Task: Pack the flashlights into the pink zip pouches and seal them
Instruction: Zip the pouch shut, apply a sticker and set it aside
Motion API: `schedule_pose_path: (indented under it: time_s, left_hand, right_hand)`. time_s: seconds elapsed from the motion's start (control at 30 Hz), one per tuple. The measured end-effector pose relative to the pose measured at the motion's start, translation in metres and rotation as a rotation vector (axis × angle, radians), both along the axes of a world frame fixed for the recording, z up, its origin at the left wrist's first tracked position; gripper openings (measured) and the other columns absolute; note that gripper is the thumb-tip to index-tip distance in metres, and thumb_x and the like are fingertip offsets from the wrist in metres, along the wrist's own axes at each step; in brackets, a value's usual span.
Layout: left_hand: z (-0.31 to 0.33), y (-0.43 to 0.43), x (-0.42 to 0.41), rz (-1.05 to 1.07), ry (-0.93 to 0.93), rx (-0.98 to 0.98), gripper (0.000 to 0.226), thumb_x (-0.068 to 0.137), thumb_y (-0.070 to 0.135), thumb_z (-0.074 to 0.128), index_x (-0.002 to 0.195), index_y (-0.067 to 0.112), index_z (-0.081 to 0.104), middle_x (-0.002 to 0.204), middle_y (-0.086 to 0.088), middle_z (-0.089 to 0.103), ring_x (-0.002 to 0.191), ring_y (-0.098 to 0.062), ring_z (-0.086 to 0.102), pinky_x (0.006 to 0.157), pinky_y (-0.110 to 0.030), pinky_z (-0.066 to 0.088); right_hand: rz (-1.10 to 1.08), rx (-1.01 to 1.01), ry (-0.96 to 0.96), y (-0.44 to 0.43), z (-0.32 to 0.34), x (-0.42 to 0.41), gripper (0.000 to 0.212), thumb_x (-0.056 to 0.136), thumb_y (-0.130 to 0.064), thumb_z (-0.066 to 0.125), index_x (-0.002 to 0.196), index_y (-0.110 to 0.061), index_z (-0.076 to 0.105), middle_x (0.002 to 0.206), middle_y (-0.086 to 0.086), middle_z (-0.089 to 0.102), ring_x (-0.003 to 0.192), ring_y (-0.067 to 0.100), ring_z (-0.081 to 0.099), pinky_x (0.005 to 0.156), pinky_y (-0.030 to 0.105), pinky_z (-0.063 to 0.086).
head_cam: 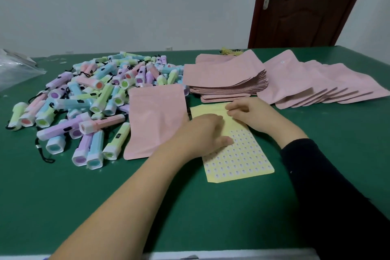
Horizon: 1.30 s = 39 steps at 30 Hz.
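Note:
A single pink zip pouch lies flat on the green table, just right of a big heap of pastel flashlights. Right of the pouch lies a yellow sticker sheet with rows of small labels. My left hand rests on the sheet's upper left and presses it down, fingers relaxed. My right hand is at the sheet's top edge, its fingertips curled and pinching at the sheet. Whether a sticker is between them is too small to tell.
A thick stack of pink pouches sits behind the sheet. A fanned row of more pouches spreads to the right. A clear plastic bag lies at the far left. A brown door stands behind the table.

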<state>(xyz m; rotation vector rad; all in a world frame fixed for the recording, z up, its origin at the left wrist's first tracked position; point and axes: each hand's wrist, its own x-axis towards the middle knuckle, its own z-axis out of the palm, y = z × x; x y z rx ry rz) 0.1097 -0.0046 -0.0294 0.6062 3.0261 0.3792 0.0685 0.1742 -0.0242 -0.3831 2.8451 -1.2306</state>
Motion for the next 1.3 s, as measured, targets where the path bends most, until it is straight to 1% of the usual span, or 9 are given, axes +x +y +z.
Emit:
schedule_pose_path:
  time_s: [0.17,0.37,0.43,0.57,0.63,0.87,0.97,1.13,1.3]
  left_hand:
    - [-0.004,-0.007,-0.009,0.022,-0.013,-0.018,0.063,0.089,0.065,0.05,0.142,0.032,0.043,0.144,0.013,0.05,0.132,-0.015,0.044,0.111,-0.048,0.02]
    - [-0.001,-0.006,-0.013,0.054,0.019,0.051,0.047,0.089,0.057,0.059,0.129,0.035,0.05,0.13,0.012,0.06,0.12,-0.017,0.054,0.106,-0.041,0.027]
    - [0.0,-0.004,-0.013,0.066,0.026,0.073,0.041,0.089,0.054,0.06,0.123,0.033,0.052,0.121,0.012,0.063,0.112,-0.017,0.056,0.102,-0.038,0.031]
    - [0.001,-0.001,-0.013,0.091,0.053,0.13,0.028,0.092,0.045,0.061,0.114,0.027,0.06,0.096,0.012,0.059,0.094,-0.015,0.056,0.079,-0.029,0.038]
    - [0.002,0.001,-0.016,0.103,0.061,0.152,0.023,0.093,0.041,0.062,0.109,0.025,0.063,0.092,0.01,0.059,0.087,-0.013,0.053,0.071,-0.028,0.037]
    - [0.003,0.0,-0.022,0.123,0.048,0.201,0.018,0.093,0.04,0.063,0.099,0.023,0.067,0.086,0.01,0.058,0.083,-0.012,0.052,0.066,-0.026,0.034]
    - [0.001,0.001,-0.021,0.127,0.06,0.219,0.017,0.094,0.04,0.061,0.098,0.024,0.065,0.085,0.01,0.058,0.082,-0.012,0.052,0.066,-0.026,0.034]
    - [0.001,0.002,-0.019,0.119,0.077,0.212,0.025,0.095,0.044,0.058,0.105,0.022,0.066,0.085,0.01,0.057,0.078,-0.011,0.05,0.055,-0.018,0.031]
    - [0.001,0.002,-0.018,0.118,0.092,0.213,0.025,0.095,0.043,0.058,0.107,0.022,0.066,0.082,0.011,0.054,0.076,-0.011,0.049,0.05,-0.019,0.028]
  right_hand:
    - [0.06,0.031,0.001,0.011,-0.004,0.008,0.013,0.088,-0.033,0.069,0.099,-0.035,0.074,0.094,-0.026,0.067,0.087,-0.014,0.058,0.07,0.005,0.038]
    - [0.099,0.054,-0.06,0.013,0.0,0.012,0.021,0.076,-0.037,0.08,0.094,-0.041,0.07,0.101,-0.025,0.064,0.095,-0.008,0.056,0.074,0.011,0.038]
    - [0.101,0.069,-0.021,0.011,-0.001,0.012,0.019,0.077,-0.031,0.079,0.09,-0.041,0.069,0.098,-0.023,0.065,0.092,-0.006,0.057,0.072,0.012,0.039]
    - [0.08,0.08,0.05,0.006,-0.003,0.012,0.011,0.08,-0.03,0.078,0.086,-0.036,0.071,0.091,-0.021,0.066,0.083,-0.006,0.056,0.065,0.013,0.036]
    - [0.069,0.083,0.074,0.005,-0.004,0.011,0.007,0.081,-0.031,0.076,0.083,-0.036,0.071,0.087,-0.02,0.066,0.079,-0.005,0.056,0.062,0.015,0.036]
    - [0.066,0.059,0.108,0.004,-0.006,0.009,0.01,0.083,-0.029,0.075,0.09,-0.033,0.069,0.089,-0.022,0.063,0.088,-0.003,0.057,0.071,0.012,0.039]
    - [0.063,0.021,0.109,0.002,-0.007,0.011,0.016,0.081,-0.024,0.076,0.088,-0.033,0.064,0.094,-0.016,0.065,0.092,0.002,0.059,0.077,0.018,0.045]
    - [0.067,-0.025,0.118,0.0,-0.003,0.014,0.019,0.08,-0.019,0.076,0.084,-0.031,0.062,0.094,-0.01,0.066,0.094,0.01,0.06,0.084,0.027,0.05]
    - [0.068,-0.028,0.116,-0.001,-0.003,0.015,0.018,0.08,-0.017,0.076,0.081,-0.028,0.063,0.088,-0.015,0.063,0.087,0.003,0.057,0.085,0.028,0.049]
